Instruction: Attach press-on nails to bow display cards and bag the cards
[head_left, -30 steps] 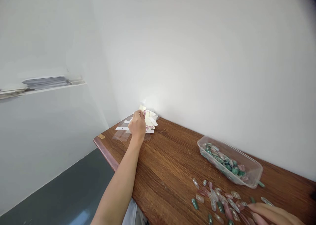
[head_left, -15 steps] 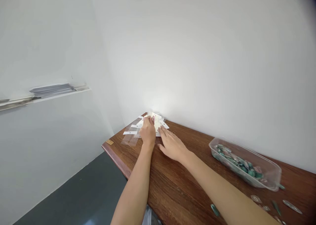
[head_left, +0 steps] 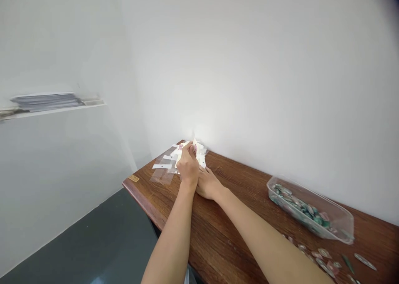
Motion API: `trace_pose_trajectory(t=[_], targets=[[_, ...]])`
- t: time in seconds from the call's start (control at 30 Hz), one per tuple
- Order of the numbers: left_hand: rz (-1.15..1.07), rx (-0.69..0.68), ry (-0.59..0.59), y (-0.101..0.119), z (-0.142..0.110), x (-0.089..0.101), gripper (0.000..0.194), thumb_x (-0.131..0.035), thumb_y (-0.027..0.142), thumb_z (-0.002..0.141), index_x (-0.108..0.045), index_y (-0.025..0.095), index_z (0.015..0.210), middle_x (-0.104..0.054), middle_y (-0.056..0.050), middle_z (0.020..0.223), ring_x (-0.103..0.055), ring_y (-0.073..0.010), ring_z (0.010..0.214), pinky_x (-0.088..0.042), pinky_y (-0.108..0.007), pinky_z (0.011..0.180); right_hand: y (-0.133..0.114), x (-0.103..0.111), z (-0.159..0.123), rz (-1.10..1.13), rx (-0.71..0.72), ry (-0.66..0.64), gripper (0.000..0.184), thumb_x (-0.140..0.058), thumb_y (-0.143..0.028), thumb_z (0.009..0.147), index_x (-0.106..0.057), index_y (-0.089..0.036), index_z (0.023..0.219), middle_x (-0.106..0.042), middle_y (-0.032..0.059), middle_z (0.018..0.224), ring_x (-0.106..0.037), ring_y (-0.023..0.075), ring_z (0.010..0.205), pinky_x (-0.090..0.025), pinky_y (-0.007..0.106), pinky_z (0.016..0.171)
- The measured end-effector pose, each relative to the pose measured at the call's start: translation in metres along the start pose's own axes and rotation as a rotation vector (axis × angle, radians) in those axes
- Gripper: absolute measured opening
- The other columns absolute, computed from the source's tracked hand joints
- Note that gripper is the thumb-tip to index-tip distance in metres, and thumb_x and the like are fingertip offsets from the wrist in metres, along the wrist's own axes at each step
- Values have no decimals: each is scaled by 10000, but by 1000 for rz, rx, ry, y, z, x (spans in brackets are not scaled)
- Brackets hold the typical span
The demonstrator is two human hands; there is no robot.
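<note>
Pale wall (head_left: 249,89) is seen behind a dark wood-grain tabletop (head_left: 224,230), w/ a ledge (head_left: 62,111) and stack of papers (head_left: 46,102) set off to the L. Since approx. 1 s ago, the R hand (head_left: 208,183) has been brought over from the loose press-on nails (head_left: 324,253) at lower R and is now tucked close by the L hand (head_left: 188,165) at the far corner. Half a sec ago it was laid flatter, fingers spread at the card's near side; now it is drawn in lower, partly hidden by the L hand.

A printed card (head_left: 195,143) is pinched in the L fingers, held up nearly edge-on to the view, whereas more of its face was shown before. R fingers are rested at the near edge of the pile of cards (head_left: 202,160); whether anything is gripped there can't be told, b/c the tips are blocked. Clear sleeves (head_left: 162,177) w/ white header strips (head_left: 161,166) are spread just L of the pile.

Judging by this, handling is now two-handed & centred on the card, w/ the nails set aside for the moment. More nails, mostly green & pink, are held in a clear plastic tub (head_left: 338,218) near the wall, untouched.
</note>
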State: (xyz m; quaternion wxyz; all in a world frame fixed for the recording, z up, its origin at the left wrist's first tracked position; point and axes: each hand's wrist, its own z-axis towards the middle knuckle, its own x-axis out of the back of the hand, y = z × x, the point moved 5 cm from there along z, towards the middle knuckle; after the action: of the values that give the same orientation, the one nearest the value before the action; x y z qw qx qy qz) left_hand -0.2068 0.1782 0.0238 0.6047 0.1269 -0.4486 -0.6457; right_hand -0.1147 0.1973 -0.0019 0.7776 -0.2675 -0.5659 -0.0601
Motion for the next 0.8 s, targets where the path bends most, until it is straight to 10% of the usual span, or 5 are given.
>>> trace_pose_trajectory(t=[0.23,0.37,0.57,0.8], targets=[[-113,-245,-79,23,-22,-15,315,-604,334,977,-619,192,1257,-652,-104,1245,-672,-220,1000,-586,-424,843,25,70,-35,283,-167,359,444,-258,-311,1084,-499,-223,1446,-600,120,1422,-566,241,1304,-453,442,1091],[-230,-449,-216,55,-55,-24,301,-602,315,980,-622,185,1250,-668,-97,1207,-684,-206,959,-598,-399,807,30,100,-85,349,-183,450,444,-419,-435,1040,-518,-236,1425,-666,78,1348,-619,241,1232,-503,364,1009],[-342,-664,-364,93,-103,-23,205,-594,276,985,-655,175,1153,-692,-81,1141,-690,-187,928,-602,-372,792,36,107,-154,264,-329,538,327,-442,-393,1026,-678,-193,920,-635,-14,630,-547,154,531,-395,263,520],[-285,-753,-477,108,-136,-22,49,-548,240,964,-556,202,935,-650,7,789,-607,-119,593,-470,-239,537,26,105,-203,187,-409,589,281,-443,-263,985,-594,-205,756,-513,-41,529,-439,125,451,-302,262,484]])
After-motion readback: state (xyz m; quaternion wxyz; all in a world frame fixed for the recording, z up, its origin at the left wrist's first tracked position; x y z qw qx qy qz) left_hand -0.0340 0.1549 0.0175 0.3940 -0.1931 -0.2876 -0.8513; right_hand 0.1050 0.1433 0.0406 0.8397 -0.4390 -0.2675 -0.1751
